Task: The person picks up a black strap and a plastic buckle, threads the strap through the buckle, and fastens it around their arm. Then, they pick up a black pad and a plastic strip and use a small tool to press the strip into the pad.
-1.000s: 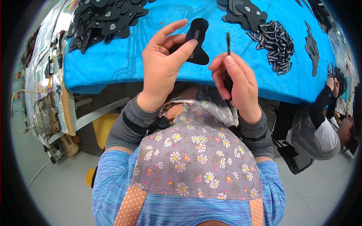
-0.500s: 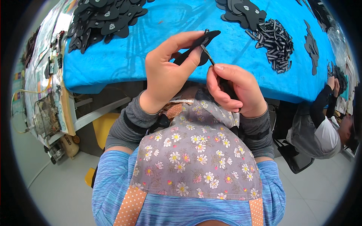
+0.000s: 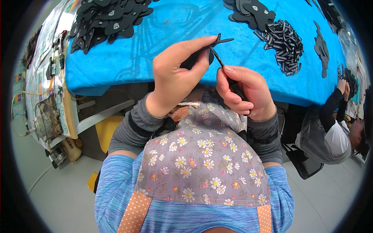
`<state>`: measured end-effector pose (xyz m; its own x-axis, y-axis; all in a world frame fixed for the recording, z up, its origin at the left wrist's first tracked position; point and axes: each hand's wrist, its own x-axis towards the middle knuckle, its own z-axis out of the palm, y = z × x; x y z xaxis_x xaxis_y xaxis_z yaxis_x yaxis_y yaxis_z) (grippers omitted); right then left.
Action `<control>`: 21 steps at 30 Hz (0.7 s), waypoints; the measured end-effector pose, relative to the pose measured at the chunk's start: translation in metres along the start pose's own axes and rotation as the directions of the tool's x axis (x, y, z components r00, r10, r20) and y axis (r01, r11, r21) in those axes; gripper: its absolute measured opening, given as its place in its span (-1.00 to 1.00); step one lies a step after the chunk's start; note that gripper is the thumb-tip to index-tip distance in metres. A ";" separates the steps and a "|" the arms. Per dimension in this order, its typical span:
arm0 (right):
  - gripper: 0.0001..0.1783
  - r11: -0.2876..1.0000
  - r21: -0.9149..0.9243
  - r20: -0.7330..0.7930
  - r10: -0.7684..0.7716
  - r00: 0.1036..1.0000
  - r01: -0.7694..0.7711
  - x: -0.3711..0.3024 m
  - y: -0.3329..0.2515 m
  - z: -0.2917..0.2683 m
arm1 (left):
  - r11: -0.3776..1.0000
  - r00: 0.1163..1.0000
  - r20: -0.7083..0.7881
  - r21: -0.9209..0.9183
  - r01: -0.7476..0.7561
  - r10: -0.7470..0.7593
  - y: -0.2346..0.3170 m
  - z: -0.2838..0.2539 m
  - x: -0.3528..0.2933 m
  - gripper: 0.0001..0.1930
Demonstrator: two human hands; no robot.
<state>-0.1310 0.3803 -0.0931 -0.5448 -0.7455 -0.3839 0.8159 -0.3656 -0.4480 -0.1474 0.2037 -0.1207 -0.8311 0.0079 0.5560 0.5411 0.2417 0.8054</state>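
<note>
My left hand (image 3: 175, 73) pinches a flat, bendable black cut-out piece (image 3: 225, 40) between thumb and fingers, above the near edge of the blue-covered table. A short black-and-white ribbed strip (image 3: 218, 37) pokes up at that piece, beside the fingertips. Closed around a slim, pointed dark metal tool (image 3: 218, 59), my right hand (image 3: 244, 89) holds it slanting up to the left. The tool's tip meets the underside of the piece near my left thumb. Its other end is mostly hidden in my palm, so its exact kind is unclear.
Black cut-out pieces (image 3: 112, 19) lie heaped at the back left of the blue cloth (image 3: 186, 23). A second pile (image 3: 252, 13) sits at the back right, next to many loose ribbed strips (image 3: 285, 46). Another person (image 3: 330, 128) works at the far right.
The black piece has turned to lie more edge-on, its pointed end now reaching further right. Both hands have shifted slightly to the right, with the tool still at the piece.
</note>
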 end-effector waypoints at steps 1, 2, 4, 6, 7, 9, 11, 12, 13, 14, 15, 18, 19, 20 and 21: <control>-0.59 0.999 -0.042 -0.024 -0.024 0.999 0.023 0.001 0.001 0.001 | 1.000 1.000 -0.014 -0.009 0.004 -0.004 -0.001 0.001 -0.001 -0.71; -0.59 0.999 -0.042 -0.024 -0.024 0.999 0.023 0.002 0.003 0.001 | 1.000 1.000 -0.015 -0.009 0.004 -0.004 -0.001 0.002 -0.001 -0.71; -0.61 0.984 -0.149 -0.083 -0.109 0.991 0.096 0.003 0.006 0.001 | 0.993 0.996 -0.025 -0.087 0.085 -0.088 -0.001 0.003 -0.002 -0.72; -0.61 0.981 -0.166 -0.088 -0.116 0.989 0.100 0.002 0.005 0.002 | 0.985 0.991 -0.015 -0.118 0.128 -0.131 0.002 0.003 -0.002 -0.72; -0.62 0.977 -0.183 -0.094 -0.125 0.988 0.106 0.002 0.005 0.002 | 0.974 0.985 -0.003 -0.149 0.170 -0.173 0.003 0.003 -0.003 -0.72; -0.62 0.976 -0.191 -0.100 -0.127 0.987 0.106 0.002 0.006 0.003 | 0.959 0.977 0.006 -0.191 0.210 -0.213 0.005 0.002 -0.003 -0.72; -0.61 0.974 -0.199 -0.105 -0.130 0.986 0.107 0.002 0.006 0.004 | 0.941 0.968 0.015 -0.233 0.247 -0.251 0.006 0.002 -0.003 -0.73; -0.61 0.974 -0.200 -0.105 -0.127 0.986 0.104 0.001 0.007 0.004 | 0.934 0.965 0.017 -0.247 0.258 -0.262 0.006 0.002 -0.003 -0.74; -0.61 0.975 -0.199 -0.107 -0.123 0.987 0.100 0.002 0.007 0.003 | 0.926 0.961 0.022 -0.261 0.272 -0.276 0.005 0.002 -0.003 -0.76; -0.61 0.975 -0.198 -0.109 -0.123 0.986 0.100 0.002 0.007 0.003 | 0.926 0.961 0.023 -0.261 0.273 -0.277 0.004 0.001 -0.003 -0.76; -0.61 0.979 -0.184 -0.109 -0.114 0.987 0.093 0.003 0.007 0.003 | 0.943 0.968 0.021 -0.220 0.248 -0.249 0.003 0.000 -0.002 -0.78; -0.61 0.982 -0.166 -0.099 -0.103 0.990 0.086 0.003 0.008 0.003 | 0.959 0.976 0.002 -0.185 0.214 -0.218 0.003 0.000 -0.003 -0.81; -0.61 0.984 -0.158 -0.092 -0.102 0.991 0.086 0.003 0.008 0.004 | 0.959 0.976 -0.013 -0.192 0.210 -0.217 0.002 0.001 -0.003 -0.82; -0.61 0.983 -0.159 -0.092 -0.102 0.991 0.086 0.003 0.008 0.004 | 0.959 0.976 -0.013 -0.192 0.210 -0.216 0.002 0.001 -0.003 -0.82; -0.61 0.985 -0.152 -0.094 -0.098 0.991 0.083 0.003 0.008 0.005 | 0.956 0.975 -0.023 -0.202 0.211 -0.220 0.003 0.001 -0.003 -0.82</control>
<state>-0.1250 0.3722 -0.0941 -0.6378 -0.6506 -0.4122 0.7291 -0.3374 -0.5955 -0.1435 0.2056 -0.1207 -0.9267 -0.0681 0.3697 0.3680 0.0366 0.9291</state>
